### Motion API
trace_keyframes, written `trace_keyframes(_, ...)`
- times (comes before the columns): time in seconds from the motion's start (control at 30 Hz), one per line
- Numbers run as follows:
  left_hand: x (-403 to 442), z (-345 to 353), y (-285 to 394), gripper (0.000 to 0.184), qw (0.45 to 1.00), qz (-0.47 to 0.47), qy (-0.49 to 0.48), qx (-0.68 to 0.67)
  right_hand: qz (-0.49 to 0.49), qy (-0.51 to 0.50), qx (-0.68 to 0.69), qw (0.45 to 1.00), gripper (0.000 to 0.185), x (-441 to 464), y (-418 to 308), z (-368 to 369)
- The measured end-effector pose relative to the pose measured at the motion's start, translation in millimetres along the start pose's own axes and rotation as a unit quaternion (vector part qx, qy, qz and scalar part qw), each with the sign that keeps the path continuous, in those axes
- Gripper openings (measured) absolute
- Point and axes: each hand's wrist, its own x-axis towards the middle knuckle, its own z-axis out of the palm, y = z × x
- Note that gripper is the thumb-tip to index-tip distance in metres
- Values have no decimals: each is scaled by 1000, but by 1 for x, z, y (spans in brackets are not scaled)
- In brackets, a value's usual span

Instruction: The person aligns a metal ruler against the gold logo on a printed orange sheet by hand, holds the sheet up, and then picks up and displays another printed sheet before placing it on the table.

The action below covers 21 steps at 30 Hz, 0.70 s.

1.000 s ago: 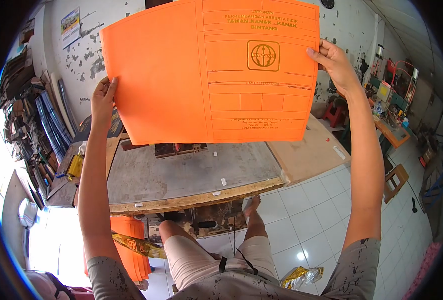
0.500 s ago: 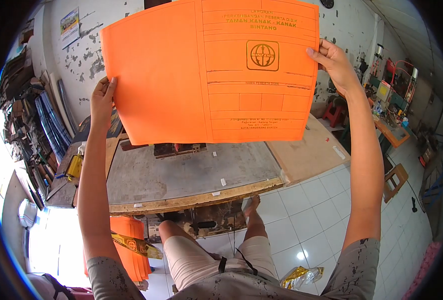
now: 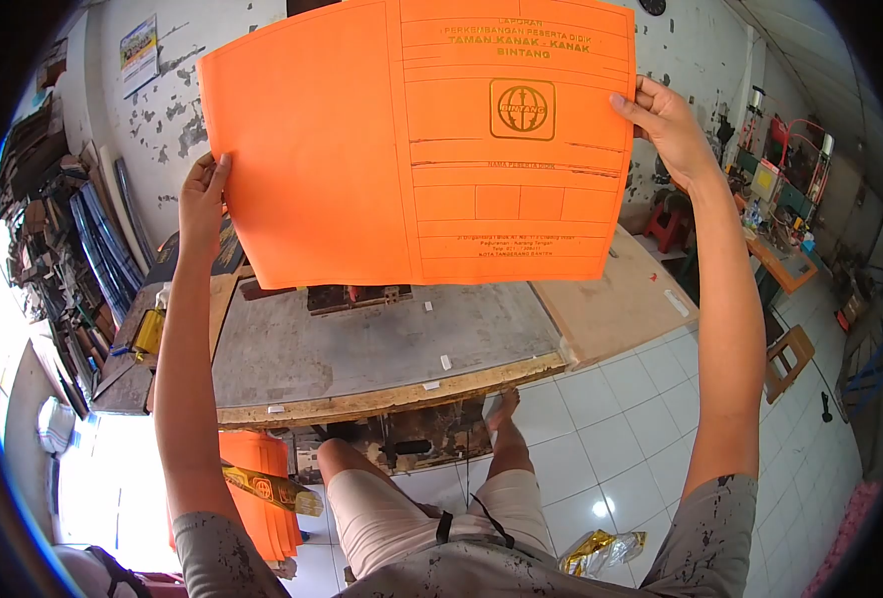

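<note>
An orange report cover [image 3: 312, 149] is held up, spread flat, in front of me. Gold lettering and a gold globe emblem are stamped on its right half; the left half is plain. My left hand [image 3: 205, 194] pinches its left edge, thumb on the front. On the right edge, higher up, my right hand [image 3: 661, 120] grips it the same way. Behind the sheet, the fingertips of both hands are partly hidden. The cover's lower edge hangs above the grey worktable [image 3: 361, 349], and its top runs out of view.
A tan board [image 3: 621, 309] adjoins the table on the right. Below left lie a stack of orange sheets [image 3: 262, 528] and a strip of gold foil [image 3: 262, 485]. Crumpled foil [image 3: 601, 553] rests on the tiled floor. A wooden stool [image 3: 788, 364] and a cluttered bench [image 3: 780, 259] stand at right.
The orange cover has shifted very slightly up and to the left. Both hands keep their grip on its edges.
</note>
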Motion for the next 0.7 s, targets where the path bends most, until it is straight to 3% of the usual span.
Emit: trace_keyframes(0.7, -1, -4, -3, 43, 1000, -2, -3, 5, -5, -3, 4, 1000, 30, 0, -2, 3)
